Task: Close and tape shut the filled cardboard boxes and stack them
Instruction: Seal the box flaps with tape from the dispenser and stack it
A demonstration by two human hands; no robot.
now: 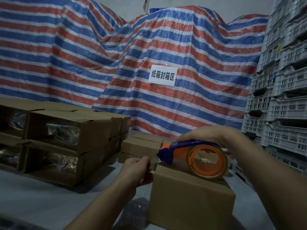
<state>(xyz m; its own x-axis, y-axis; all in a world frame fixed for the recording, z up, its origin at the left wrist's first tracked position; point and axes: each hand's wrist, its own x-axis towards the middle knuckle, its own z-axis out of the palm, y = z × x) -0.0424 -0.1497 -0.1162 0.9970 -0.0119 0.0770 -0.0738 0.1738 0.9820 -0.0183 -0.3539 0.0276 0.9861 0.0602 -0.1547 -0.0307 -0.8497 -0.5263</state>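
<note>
A closed brown cardboard box (191,200) stands on the floor in front of me. On its top rests a blue and orange tape dispenser (196,156) with a roll of clear tape. My right hand (204,135) grips the dispenser from above. My left hand (137,170) pinches the free end of the clear tape (155,161) at the box's far left top edge. Behind this box lie closed small boxes (141,146), stacked two high.
At the left, open-ended cardboard boxes (66,143) with plastic-wrapped contents are stacked two high. A striped red, white and blue tarp (149,47) with a white paper sign (162,75) covers the back. Grey plastic crates (282,97) tower on the right. The floor is grey.
</note>
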